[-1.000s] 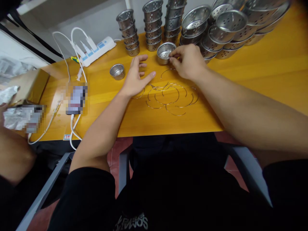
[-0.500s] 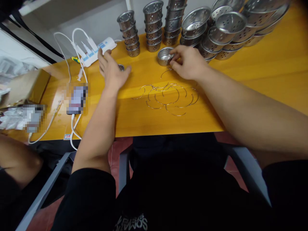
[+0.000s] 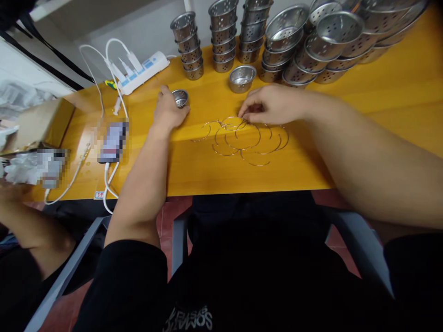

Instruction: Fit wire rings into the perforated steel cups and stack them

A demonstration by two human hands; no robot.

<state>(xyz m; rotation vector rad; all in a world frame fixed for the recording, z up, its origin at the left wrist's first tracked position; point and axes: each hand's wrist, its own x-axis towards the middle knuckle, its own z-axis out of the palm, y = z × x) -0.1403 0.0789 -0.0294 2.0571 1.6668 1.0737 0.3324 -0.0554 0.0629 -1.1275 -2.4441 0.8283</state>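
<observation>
Wide yellow table (image 3: 380, 106) fills the view, and along its far edge sit the big pieces: a heap of large perforated steel bowls (image 3: 332, 41) at the right, then three stacks of small perforated cups (image 3: 221, 37) beside them. A white power strip (image 3: 140, 74) with white cables lies at the far left, a phone (image 3: 111, 140) nearer the front edge. One loose steel cup (image 3: 242, 78) stands alone just in front of the stacks, nobody touching it.

Now the hands. Left hand (image 3: 168, 110) is curled around a smaller steel cup (image 3: 180, 97), fingers wrapped on its near side, cup upright on the table. Right hand (image 3: 273, 105) is down at the scatter of thin wire rings (image 3: 242, 138) in the middle of the table, fingers drawn narrow, thumb and forefinger pinched at the top of the pile. It looks to have one ring between them, though the wire is too fine to say for sure.

At far left, another person's arm (image 3: 24, 221) sits low beside the table.
</observation>
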